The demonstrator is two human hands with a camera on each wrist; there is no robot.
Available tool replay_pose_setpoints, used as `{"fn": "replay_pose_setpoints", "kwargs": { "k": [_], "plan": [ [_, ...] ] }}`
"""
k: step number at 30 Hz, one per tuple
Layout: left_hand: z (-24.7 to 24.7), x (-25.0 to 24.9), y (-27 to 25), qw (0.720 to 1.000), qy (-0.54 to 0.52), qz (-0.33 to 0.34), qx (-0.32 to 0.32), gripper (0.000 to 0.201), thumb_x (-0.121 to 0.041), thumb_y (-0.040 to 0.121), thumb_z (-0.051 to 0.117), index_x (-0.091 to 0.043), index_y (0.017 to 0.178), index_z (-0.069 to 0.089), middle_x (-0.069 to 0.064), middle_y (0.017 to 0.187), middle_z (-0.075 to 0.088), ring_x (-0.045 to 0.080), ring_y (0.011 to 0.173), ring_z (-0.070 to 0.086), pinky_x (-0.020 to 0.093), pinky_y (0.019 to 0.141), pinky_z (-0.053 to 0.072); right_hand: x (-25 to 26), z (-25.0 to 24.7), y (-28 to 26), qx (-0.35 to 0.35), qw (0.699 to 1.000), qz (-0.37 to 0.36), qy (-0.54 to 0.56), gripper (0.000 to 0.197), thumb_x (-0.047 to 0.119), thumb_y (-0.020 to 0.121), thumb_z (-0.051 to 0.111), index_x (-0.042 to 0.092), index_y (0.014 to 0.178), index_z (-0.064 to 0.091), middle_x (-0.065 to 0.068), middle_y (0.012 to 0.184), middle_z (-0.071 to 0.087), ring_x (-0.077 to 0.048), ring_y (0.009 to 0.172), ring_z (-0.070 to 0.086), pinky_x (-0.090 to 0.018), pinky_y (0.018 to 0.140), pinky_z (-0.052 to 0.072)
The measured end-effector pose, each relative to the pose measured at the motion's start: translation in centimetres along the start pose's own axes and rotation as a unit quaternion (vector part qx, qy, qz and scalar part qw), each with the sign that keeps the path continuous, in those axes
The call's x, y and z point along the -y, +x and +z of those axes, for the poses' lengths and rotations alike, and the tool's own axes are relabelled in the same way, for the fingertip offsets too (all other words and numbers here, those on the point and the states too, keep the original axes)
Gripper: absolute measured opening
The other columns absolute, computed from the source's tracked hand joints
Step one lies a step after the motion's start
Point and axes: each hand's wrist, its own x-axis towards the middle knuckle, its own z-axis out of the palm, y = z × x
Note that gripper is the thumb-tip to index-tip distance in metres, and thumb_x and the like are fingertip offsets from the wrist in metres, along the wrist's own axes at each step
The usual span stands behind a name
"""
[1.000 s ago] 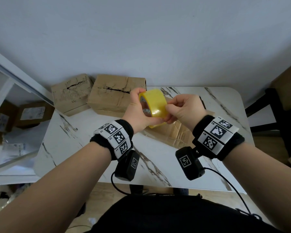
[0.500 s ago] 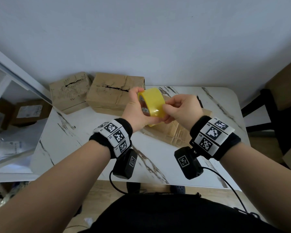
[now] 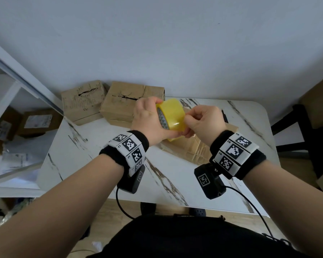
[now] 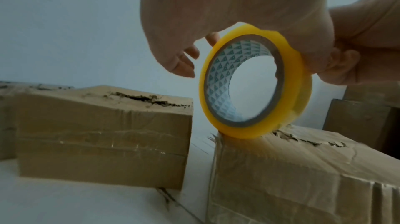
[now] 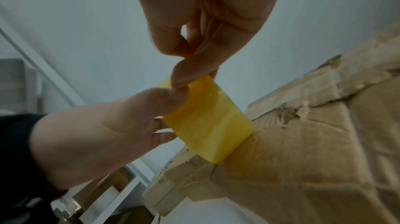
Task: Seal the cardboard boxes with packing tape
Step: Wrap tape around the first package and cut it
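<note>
A yellow packing tape roll is held upright over the near cardboard box. My left hand grips it by the rim, thumb near the core. My right hand pinches the roll's outer layer with thumb and fingertips. In the left wrist view the tape roll hangs just over the near box, whose top seam is torn. In the right wrist view the tape roll sits at that box's corner. Two more boxes with split top seams stand at the table's back left.
The white marble table stands against a pale wall. A white shelf at the left holds more parcels. A dark chair is at the right.
Both hands stay at the roll over the near box. The right fingers have shifted slightly on the roll's outer face.
</note>
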Motion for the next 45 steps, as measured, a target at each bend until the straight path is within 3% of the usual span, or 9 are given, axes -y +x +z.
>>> {"fn": "replay_pose_setpoints", "kwargs": {
  "k": [3, 10, 19, 23, 28, 34, 37, 40, 45],
  "plan": [
    [-0.1, -0.2, 0.1, 1.000, -0.008, 0.015, 0.012, 0.104, -0.052, 0.047, 0.088, -0.010, 0.125, 0.034, 0.003, 0.133, 0.032, 0.007, 0.116, 0.029, 0.021, 0.097, 0.028, -0.2, -0.1, 0.1, -0.001, 1.000, 0.005, 0.011, 0.014, -0.002, 0.085, 0.051, -0.006, 0.081, 0.065, -0.017, 0.057, 0.065, -0.017, 0.042, 0.060, -0.034, 0.054, 0.056],
    [-0.3, -0.8, 0.2, 0.997, -0.018, -0.009, 0.068, 0.102, -0.051, 0.051, 0.087, -0.018, 0.127, 0.028, -0.004, 0.115, 0.038, 0.013, 0.102, 0.045, 0.028, 0.086, 0.043, -0.3, -0.7, 0.0, 0.018, 1.000, 0.019, 0.016, 0.013, 0.000, 0.083, 0.060, 0.007, 0.072, 0.063, -0.006, 0.052, 0.065, -0.014, 0.043, 0.061, -0.024, 0.051, 0.054],
    [-0.5, -0.9, 0.5, 0.997, 0.012, 0.005, 0.080, 0.110, -0.054, 0.051, 0.086, -0.034, 0.141, 0.026, 0.006, 0.135, 0.034, 0.023, 0.120, 0.044, 0.035, 0.098, 0.042, -0.4, -0.8, 0.5, 0.013, 1.000, 0.016, 0.005, 0.018, -0.006, 0.084, 0.048, -0.003, 0.089, 0.066, -0.015, 0.059, 0.065, -0.013, 0.043, 0.062, -0.023, 0.050, 0.054],
    [-0.6, -1.4, 0.8, 0.996, 0.033, -0.011, 0.084, 0.104, -0.057, 0.051, 0.084, -0.035, 0.137, 0.030, 0.006, 0.133, 0.035, 0.025, 0.117, 0.046, 0.037, 0.096, 0.042, -0.4, -1.2, 0.8, -0.045, 0.998, 0.025, 0.033, 0.010, 0.015, 0.085, 0.061, 0.008, 0.080, 0.067, -0.008, 0.060, 0.067, -0.022, 0.054, 0.066, -0.036, 0.060, 0.058],
    [-0.5, -1.4, 0.8, 0.996, 0.047, -0.014, 0.080, 0.107, -0.062, 0.049, 0.082, -0.032, 0.137, 0.029, 0.007, 0.132, 0.035, 0.024, 0.117, 0.046, 0.037, 0.097, 0.042, 0.1, -1.6, 0.6, -0.032, 0.983, 0.002, -0.179, 0.028, 0.040, 0.082, 0.067, 0.016, 0.072, 0.055, 0.007, 0.060, 0.053, -0.008, 0.054, 0.051, -0.022, 0.051, 0.038],
    [-0.3, -1.8, 0.7, 0.994, 0.074, -0.007, 0.078, 0.107, -0.061, 0.051, 0.081, -0.028, 0.139, 0.029, 0.009, 0.131, 0.036, 0.024, 0.115, 0.046, 0.033, 0.094, 0.039, 0.9, -1.2, 0.9, 0.000, 0.965, 0.010, -0.264, 0.023, 0.027, 0.091, 0.057, 0.014, 0.074, 0.051, 0.003, 0.063, 0.051, -0.012, 0.060, 0.047, -0.021, 0.050, 0.035],
    [0.0, -1.9, 0.8, 0.993, 0.098, -0.001, 0.073, 0.108, -0.060, 0.050, 0.082, -0.026, 0.138, 0.030, 0.010, 0.127, 0.038, 0.026, 0.114, 0.047, 0.033, 0.095, 0.039, 1.6, -1.2, 1.4, 0.037, 0.951, 0.035, -0.305, 0.029, 0.019, 0.092, 0.051, 0.011, 0.064, 0.050, -0.009, 0.066, 0.060, -0.022, 0.062, 0.063, -0.029, 0.056, 0.048],
    [0.0, -2.0, 1.0, 0.991, 0.111, 0.003, 0.077, 0.107, -0.060, 0.050, 0.082, -0.025, 0.137, 0.031, 0.009, 0.126, 0.039, 0.025, 0.113, 0.048, 0.033, 0.094, 0.039, 2.0, -1.7, 1.8, 0.051, 0.959, 0.076, -0.269, 0.029, 0.011, 0.090, 0.048, 0.006, 0.063, 0.058, -0.012, 0.060, 0.066, -0.005, 0.038, 0.057, -0.021, 0.051, 0.047],
    [-0.1, -2.0, 1.0, 0.989, 0.123, 0.008, 0.085, 0.108, -0.063, 0.050, 0.080, -0.025, 0.138, 0.030, 0.010, 0.128, 0.039, 0.026, 0.114, 0.047, 0.036, 0.096, 0.041, 1.7, -1.7, 1.6, 0.028, 0.981, 0.095, -0.166, 0.024, 0.007, 0.085, 0.052, 0.006, 0.063, 0.058, -0.007, 0.057, 0.061, -0.012, 0.046, 0.057, -0.025, 0.053, 0.052]
  ]
}}
